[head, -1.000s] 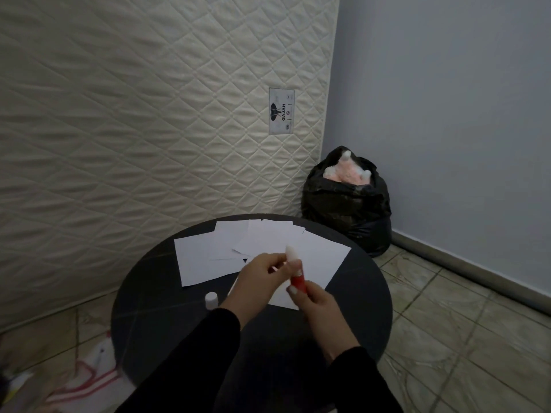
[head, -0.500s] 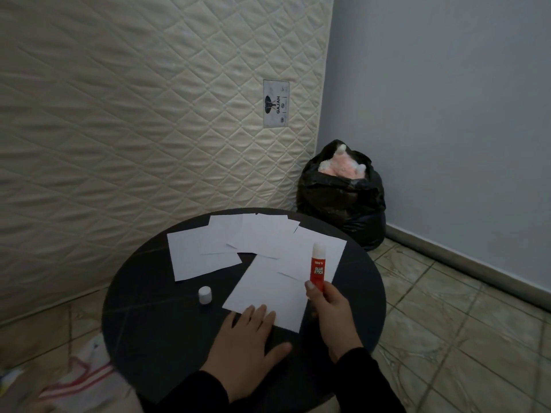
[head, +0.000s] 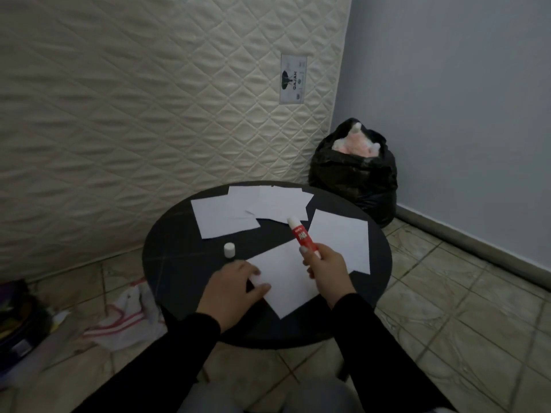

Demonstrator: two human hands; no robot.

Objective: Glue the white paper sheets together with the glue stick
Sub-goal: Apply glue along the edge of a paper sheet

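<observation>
The right hand (head: 326, 265) is gripping the uncapped glue stick (head: 301, 234), now tilting it over the nearest paper sheet (head: 287, 281). The left hand (head: 231, 289), open, is pressing that sheet flat on the counter (head: 167, 248), so gluing looks about to start

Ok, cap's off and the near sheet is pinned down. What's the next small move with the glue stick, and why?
Probably tip the glue stick down onto the near sheet and start rubbing. The right hand holds it uncapped, its white tip raised and clear of the paper. The left hand rests on that sheet's left edge, steadying it. The cap stands apart on the table.
</observation>
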